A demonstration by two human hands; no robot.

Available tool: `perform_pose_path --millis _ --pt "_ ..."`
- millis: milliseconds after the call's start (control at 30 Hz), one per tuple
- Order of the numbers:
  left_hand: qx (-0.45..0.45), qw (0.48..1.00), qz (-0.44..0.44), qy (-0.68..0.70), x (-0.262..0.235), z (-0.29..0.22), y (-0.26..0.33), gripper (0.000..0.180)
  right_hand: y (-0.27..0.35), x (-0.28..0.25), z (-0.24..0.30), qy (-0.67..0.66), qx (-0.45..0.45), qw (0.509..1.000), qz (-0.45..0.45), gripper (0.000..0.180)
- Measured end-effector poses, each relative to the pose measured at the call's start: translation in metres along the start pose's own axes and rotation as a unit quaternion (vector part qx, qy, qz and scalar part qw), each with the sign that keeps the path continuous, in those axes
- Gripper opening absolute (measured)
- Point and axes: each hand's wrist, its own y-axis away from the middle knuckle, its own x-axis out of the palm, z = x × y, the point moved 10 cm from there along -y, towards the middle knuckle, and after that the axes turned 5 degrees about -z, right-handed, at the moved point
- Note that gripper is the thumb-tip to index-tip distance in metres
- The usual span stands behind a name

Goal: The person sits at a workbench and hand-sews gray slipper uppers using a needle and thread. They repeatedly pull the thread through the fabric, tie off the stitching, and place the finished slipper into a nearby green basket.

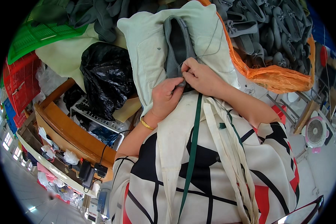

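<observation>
A grey fabric slip-on shoe (pixel 177 43) lies lengthwise toward twelve o'clock — left hand (pixel 164 94) pinching its six-o'clock end, right hand (pixel 203 79) at five — fingertips together, contents hidden.

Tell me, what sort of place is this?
Probably a shoemaking workshop: one grey shoe is being handled on a pale cushion, with many similar shoes heaped at the upper right and plastic crates at the left.

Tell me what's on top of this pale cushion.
On the pale cushion lies a grey shoe, its near end partly covered by your left hand and right hand. Grey thread crosses the cushion's right side. The fabric beneath the shoe is hidden.
</observation>
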Motion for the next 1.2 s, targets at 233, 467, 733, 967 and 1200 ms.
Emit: perform_pose_path --millis 233,467,733,967,1200 --pt "0.035 0.999 0.011 -0.020 0.001 -0.014 -0.009 0.024 -0.004 -0.035 0.043 0.170 -0.157 0.973 -0.009 0.017" --pt "0.068 0.990 0.050 -0.113 0.010 -0.008 0.005 0.030 -0.012 -0.006 0.050 0.226 -0.234 0.944 0.060 0.019" --pt "-0.092 0.993 -0.005 0.073 -0.007 0.014 0.010 0.023 0.007 0.003 0.054 0.249 -0.250 0.936 0.024 0.015" --pt "-0.072 0.996 0.045 0.021 0.013 0.020 0.013 0.020 -0.003 -0.011 0.125 0.115 -0.392 0.903 -0.132 0.008" --pt "-0.054 0.998 0.005 0.037 0.005 0.009 -0.002 0.024 -0.027 -0.044 0.079 -0.323 0.014 0.943 0.080 0.019"
